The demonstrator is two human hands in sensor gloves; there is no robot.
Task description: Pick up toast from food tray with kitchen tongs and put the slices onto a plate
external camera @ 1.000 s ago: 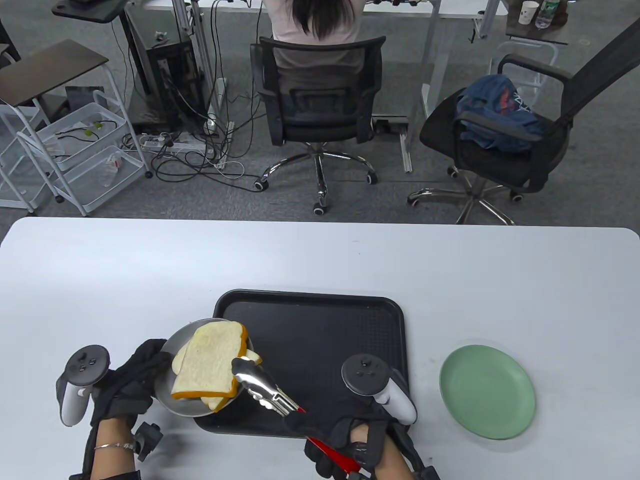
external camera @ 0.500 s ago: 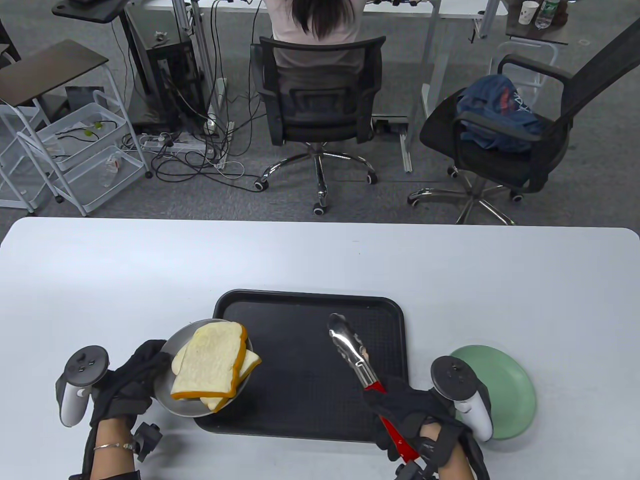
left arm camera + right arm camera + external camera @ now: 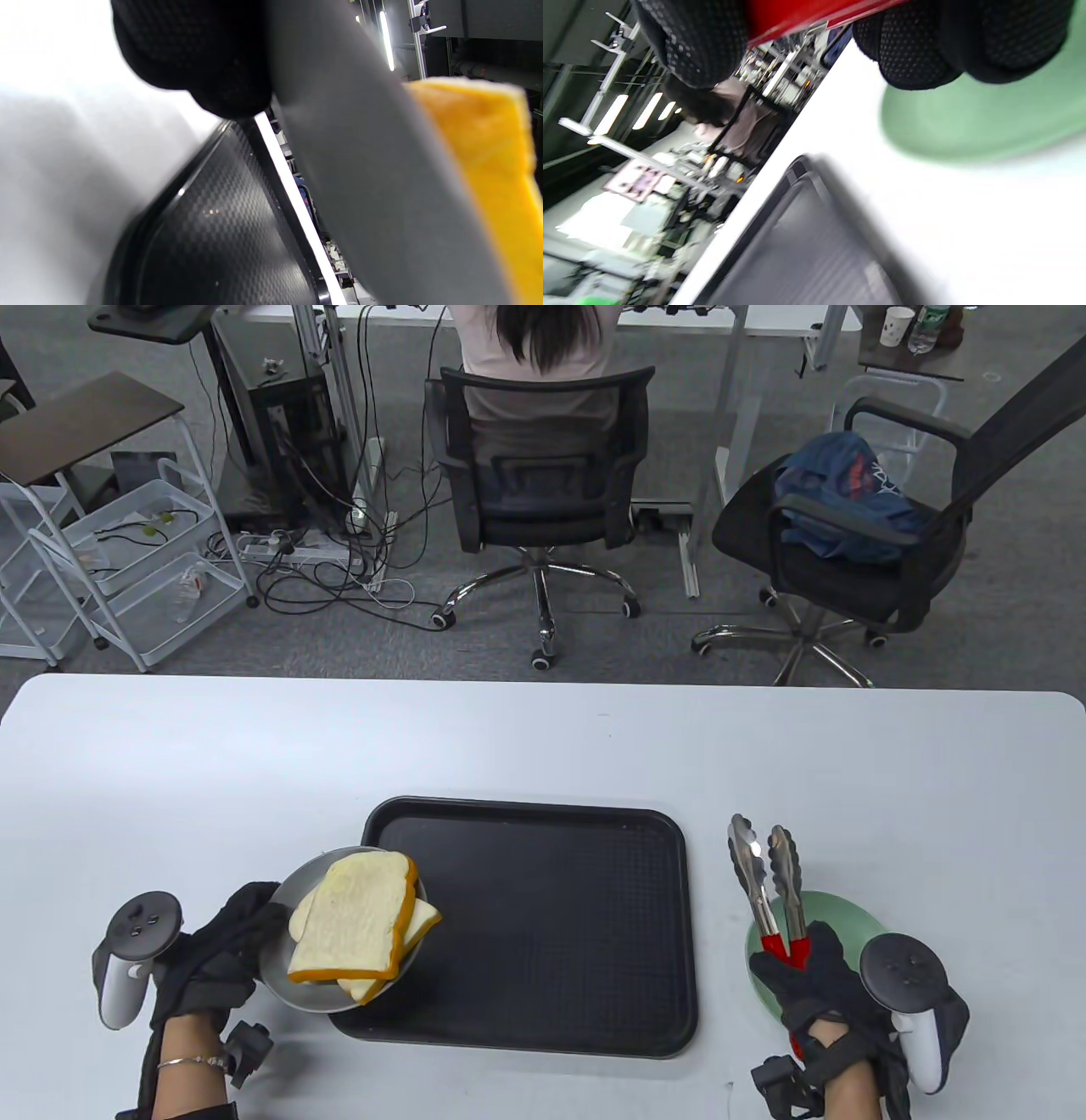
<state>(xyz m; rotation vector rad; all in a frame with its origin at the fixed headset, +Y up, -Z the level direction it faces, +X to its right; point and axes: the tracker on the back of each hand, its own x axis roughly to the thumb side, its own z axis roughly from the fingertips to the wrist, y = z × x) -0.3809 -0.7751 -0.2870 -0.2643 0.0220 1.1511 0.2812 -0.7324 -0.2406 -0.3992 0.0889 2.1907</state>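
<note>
Table view: right hand (image 3: 806, 984) grips red-handled steel tongs (image 3: 768, 874), tips apart over the green plate (image 3: 857, 916); left hand (image 3: 212, 959) apparently holds the round metal plate (image 3: 284, 967) of toast slices (image 3: 352, 916); left wrist view alone shows the black tray's (image 3: 212, 237) woven texture.

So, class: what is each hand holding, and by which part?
The right hand holds the tongs by their red handles; the left hand holds the metal plate of toast by its rim.

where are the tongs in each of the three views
Table view: tongs at lower right, held by the right hand, tips apart above the green plate.
Left wrist view: not in it.
Right wrist view: only the red handle at the top edge.
Shared landmark: black tray.
</note>
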